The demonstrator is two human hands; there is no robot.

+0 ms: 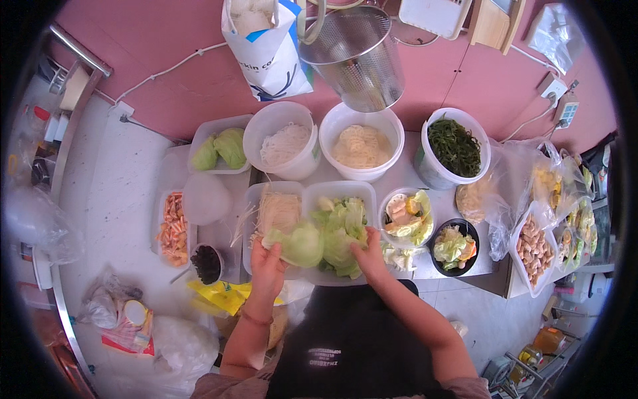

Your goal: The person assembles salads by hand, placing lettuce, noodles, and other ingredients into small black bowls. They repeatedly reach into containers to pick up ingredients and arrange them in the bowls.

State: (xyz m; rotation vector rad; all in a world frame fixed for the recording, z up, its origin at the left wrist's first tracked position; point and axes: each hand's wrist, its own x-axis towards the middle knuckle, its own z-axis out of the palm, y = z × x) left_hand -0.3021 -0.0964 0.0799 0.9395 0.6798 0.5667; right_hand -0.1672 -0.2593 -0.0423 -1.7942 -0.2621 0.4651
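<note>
A large pale green lettuce leaf (300,245) is pinched at its left edge by my left hand (268,267), over the seam between two clear tubs. My right hand (369,254) grips greener lettuce (340,245) at the front right of the right tub (367,188); whether both hands share one torn leaf I cannot tell. More torn lettuce lies in that tub behind the hands. Thin pale noodles (279,211) fill the left tub, some strands hanging over its side.
Behind stand white buckets of white noodles (286,144), yellowish noodles (361,146) and dark green seaweed strips (454,146). To the right are a bowl of lettuce and sausage (407,216), a black bowl (455,247) and a sausage tray (533,246). A perforated metal strainer (355,63) hangs above.
</note>
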